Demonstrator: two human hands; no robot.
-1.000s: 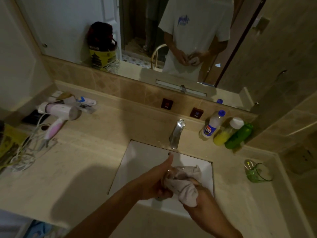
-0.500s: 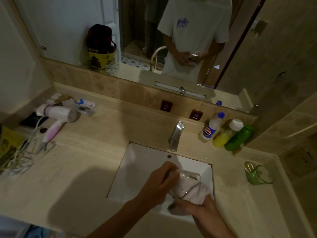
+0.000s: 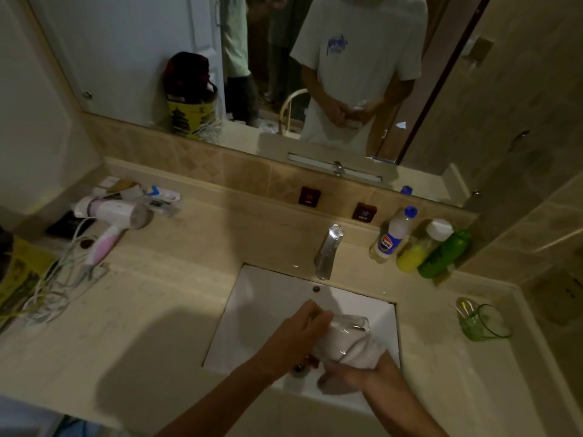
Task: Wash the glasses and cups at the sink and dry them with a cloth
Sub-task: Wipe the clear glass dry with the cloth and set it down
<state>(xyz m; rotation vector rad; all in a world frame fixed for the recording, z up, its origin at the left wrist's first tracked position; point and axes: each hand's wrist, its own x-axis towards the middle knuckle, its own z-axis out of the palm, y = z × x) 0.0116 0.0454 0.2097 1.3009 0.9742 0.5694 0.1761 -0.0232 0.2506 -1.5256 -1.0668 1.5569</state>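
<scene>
Fingers [image 3: 318, 320] of the left hand [image 3: 293, 339] curl tightly around the side of a clear glass [image 3: 348, 329], thumb and forefinger pressed near its base end, so the hand is closed on the glass. The glass lies tilted on its side over the white sink [image 3: 258, 310], its rim turned toward the right hand [image 3: 362, 375]. A pale cloth [image 3: 350, 350] is stuffed into and around the glass's mouth; the right hand's fingers are closed on the lower bunch of that cloth, though the fingertips themselves are hidden in the folds. Both forearms reach in from the bottom edge, the left one slanting up from the lower left, the right one from the lower right, and the wrists meet over the front part of the basin.

Behind the hands, a chrome tap [image 3: 328, 250] stands at the back edge of the sink. A green-tinted glass [image 3: 479, 320] sits on the beige counter [image 3: 142, 310] well to the right of the basin. Three bottles [image 3: 419, 241] lean together near the tap's right, and a pink-and-white hair dryer [image 3: 110, 216] lies far left.
</scene>
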